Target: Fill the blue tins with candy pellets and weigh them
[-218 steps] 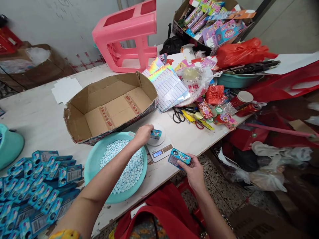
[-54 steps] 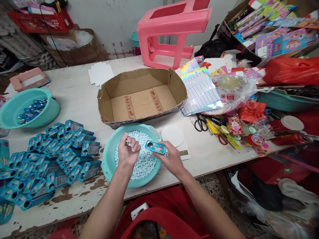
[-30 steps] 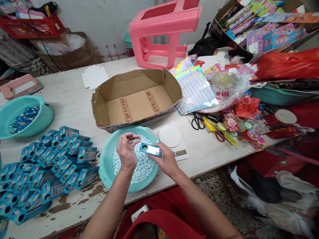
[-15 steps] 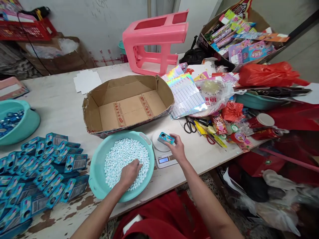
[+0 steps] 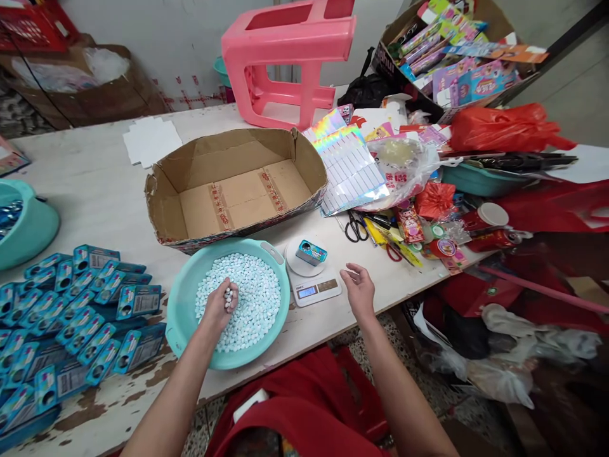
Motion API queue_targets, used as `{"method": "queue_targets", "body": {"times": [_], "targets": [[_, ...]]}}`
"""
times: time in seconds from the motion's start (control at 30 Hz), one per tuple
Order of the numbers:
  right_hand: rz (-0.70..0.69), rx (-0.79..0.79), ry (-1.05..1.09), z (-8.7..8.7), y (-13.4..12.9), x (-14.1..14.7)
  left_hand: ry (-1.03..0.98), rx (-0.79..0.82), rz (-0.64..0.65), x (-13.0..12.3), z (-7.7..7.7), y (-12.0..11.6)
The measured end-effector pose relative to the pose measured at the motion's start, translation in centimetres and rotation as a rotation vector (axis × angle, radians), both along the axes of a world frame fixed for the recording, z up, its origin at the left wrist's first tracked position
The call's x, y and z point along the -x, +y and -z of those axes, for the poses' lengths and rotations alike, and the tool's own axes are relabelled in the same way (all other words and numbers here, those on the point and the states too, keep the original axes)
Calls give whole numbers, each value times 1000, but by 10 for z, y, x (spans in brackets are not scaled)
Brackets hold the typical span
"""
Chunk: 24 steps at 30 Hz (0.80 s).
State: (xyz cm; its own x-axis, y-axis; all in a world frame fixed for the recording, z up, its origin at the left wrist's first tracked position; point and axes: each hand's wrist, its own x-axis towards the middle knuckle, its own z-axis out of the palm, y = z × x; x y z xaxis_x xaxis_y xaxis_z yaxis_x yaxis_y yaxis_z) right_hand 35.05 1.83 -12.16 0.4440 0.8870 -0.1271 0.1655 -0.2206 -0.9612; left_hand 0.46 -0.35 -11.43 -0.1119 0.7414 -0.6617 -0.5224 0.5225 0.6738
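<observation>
Over the left part of a turquoise basin (image 5: 174,317), my left hand (image 5: 221,307) is closed around several pale candies that show between its fingers. Small white and light-blue candies (image 5: 257,298) fill the bottom of the basin. A blue tin (image 5: 311,252) rests on the round plate of a white kitchen scale (image 5: 320,291) with a lit display. To the right of the scale, my right hand (image 5: 360,289) hangs with fingers apart and nothing in it, not touching the tin.
Many blue tins (image 5: 80,324) lie at the left near a second turquoise basin (image 5: 28,235). Behind stand a cardboard box (image 5: 238,219) and a pink stool (image 5: 290,54). Scissors (image 5: 356,227), pens, bags and packets crowd the right side.
The tin has gone from my right hand onto the scale, and that hand has opened and moved right. My left hand has lifted from the candies with several in it.
</observation>
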Motion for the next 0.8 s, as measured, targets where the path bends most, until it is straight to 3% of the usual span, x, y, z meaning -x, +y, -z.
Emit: {"method": "queue_targets", "body": {"times": [0.13, 0.23, 0.47, 0.57, 0.7, 0.8], "targets": [[-9, 4, 12, 5, -4, 3, 48, 56, -38, -7, -2, -2], [-38, -5, 19, 6, 0, 7, -26, 77, -94, -9, -5, -2], [-214, -83, -46, 5, 41, 39, -334, 174, -107, -21, -16, 11], [-277, -108, -59, -10, 52, 52, -351, 123, -111, -32, -39, 21], [-310, -233, -144, -56, 37, 67, -346, -93, -110, -48, -95, 34], [-531, -286, -227, -87, 18, 88, -274, -268, -144, -61, -129, 43]]}}
